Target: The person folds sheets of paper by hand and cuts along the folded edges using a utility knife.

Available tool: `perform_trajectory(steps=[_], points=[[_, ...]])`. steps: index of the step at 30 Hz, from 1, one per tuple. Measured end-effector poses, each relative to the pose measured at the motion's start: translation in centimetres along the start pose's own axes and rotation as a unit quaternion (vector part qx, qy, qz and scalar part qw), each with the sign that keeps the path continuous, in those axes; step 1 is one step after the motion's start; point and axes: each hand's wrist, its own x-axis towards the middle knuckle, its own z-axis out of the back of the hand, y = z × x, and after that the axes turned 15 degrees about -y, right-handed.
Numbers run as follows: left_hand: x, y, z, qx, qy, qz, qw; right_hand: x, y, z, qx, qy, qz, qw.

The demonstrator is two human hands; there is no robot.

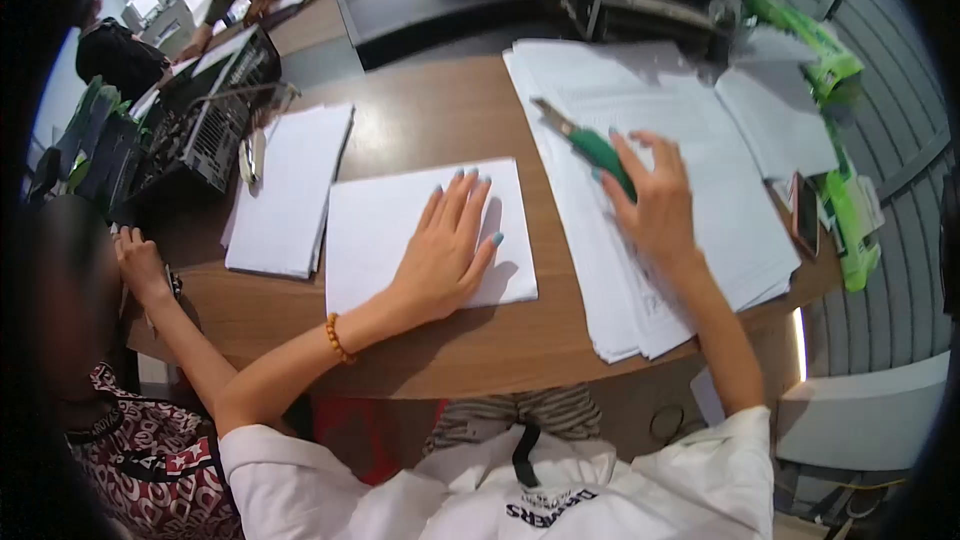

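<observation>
My left hand (447, 250) lies flat, fingers stretched out, on a stack of blank white paper (370, 225) at the middle of the table. My right hand (655, 195) is over a large pile of printed sheets (730, 210) on the right. Its thumb and fingers are around the rear of a green-handled utility knife (595, 145), whose metal end points up and left. The palm side of that hand is hidden.
A thinner paper stack (290, 190) lies to the left, by a black metal case (205, 130). A black tray-like box (440, 5) stands at the back. A phone (804, 212) and green packaging (855, 225) sit at right. Another person's hand (140, 265) rests at far left.
</observation>
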Motion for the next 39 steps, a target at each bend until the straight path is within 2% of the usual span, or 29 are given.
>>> perform_trajectory(steps=[1,2,3,4,5,7,8,10,11,13,15,17,18,21,23,25,27,28,29,31,32,33,34,35,37,39], points=[[0.0,0.1,-0.1,-0.023,-0.013,0.016,1.0,0.0,0.3,0.0,0.078,0.008,-0.032,0.996],[0.0,0.1,-0.1,-0.062,-0.025,0.044,0.997,-0.1,1.0,0.1,0.189,0.053,-0.121,0.973],[0.0,0.2,0.0,-0.103,-0.034,0.073,0.991,0.2,1.8,0.4,0.293,0.131,-0.24,0.916],[0.0,0.1,0.1,-0.125,-0.053,0.095,0.986,-0.8,1.6,-0.9,0.439,0.17,-0.342,0.813],[0.0,0.4,0.1,-0.12,-0.068,0.091,0.986,-0.3,2.5,-0.2,0.441,0.167,-0.327,0.819],[-0.1,0.8,-0.2,-0.193,-0.081,0.125,0.97,1.2,4.7,1.2,0.542,0.221,-0.55,0.596],[0.0,0.7,-0.1,-0.205,-0.088,0.131,0.966,1.9,5.3,1.2,0.544,0.225,-0.54,0.602],[-0.2,0.9,-0.5,-0.198,-0.103,0.12,0.967,2.6,6.5,1.5,0.528,0.257,-0.616,0.525],[-0.3,1.0,-0.8,-0.194,-0.108,0.109,0.969,2.7,6.1,0.7,0.528,0.262,-0.611,0.528],[-0.3,0.8,-0.7,-0.199,-0.117,0.12,0.966,2.8,4.4,-1.9,0.527,0.34,-0.596,0.502],[-0.1,0.8,-0.4,-0.264,-0.12,0.163,0.943,3.9,5.0,-2.2,0.474,0.417,-0.56,0.536],[-0.2,1.1,-0.6,-0.272,-0.138,0.168,0.937,3.8,6.2,-2.9,0.399,0.43,-0.476,0.655],[-0.2,1.2,-0.7,-0.307,-0.159,0.18,0.921,3.7,6.9,-2.9,0.398,0.433,-0.471,0.657],[-0.2,1.3,-0.5,-0.351,-0.198,0.203,0.893,3.7,9.5,-2.3,0.426,0.399,-0.478,0.656],[-0.2,1.4,-0.5,-0.361,-0.208,0.216,0.883,3.7,10.9,-1.3,0.4,0.27,-0.477,0.735],[-0.1,1.7,-0.8,-0.368,-0.225,0.214,0.876,3.9,10.4,-2.0,0.382,0.292,-0.502,0.719],[-0.1,1.3,-0.2,-0.358,-0.249,0.205,0.876,3.2,10.3,-2.2,0.429,0.249,-0.529,0.689],[0.1,1.3,0.2,-0.346,-0.271,0.191,0.878,3.6,9.7,-2.1,0.45,0.284,-0.499,0.684],[0.9,1.3,0.7,-0.311,-0.316,0.13,0.887,3.8,8.8,-2.6,0.471,0.269,-0.467,0.698],[3.6,0.8,3.8,-0.266,-0.388,-0.001,0.882,6.5,8.8,-1.6,0.495,0.176,-0.343,0.779],[5.2,-0.2,6.0,-0.255,-0.434,-0.07,0.861,8.2,8.9,-1.4,0.473,0.129,-0.252,0.834],[6.5,-1.2,7.8,-0.229,-0.452,-0.095,0.857,10.2,9.4,-1.1,0.445,0.079,-0.157,0.878],[7.4,-3.0,9.8,-0.217,-0.477,-0.152,0.838,11.7,11.1,-0.4,0.372,0.018,-0.066,0.926],[7.9,-4.5,11.0,-0.183,-0.49,-0.202,0.828,11.5,12.5,-1.1,0.378,0.016,-0.065,0.923],[8.4,-7.7,12.1,-0.108,-0.501,-0.287,0.809,10.9,16.2,-3.2,0.257,0.054,0.08,0.962],[7.3,-11.1,12.9,-0.019,-0.516,-0.377,0.769,10.4,19.9,-5.7,0.117,0.08,0.221,0.965]])
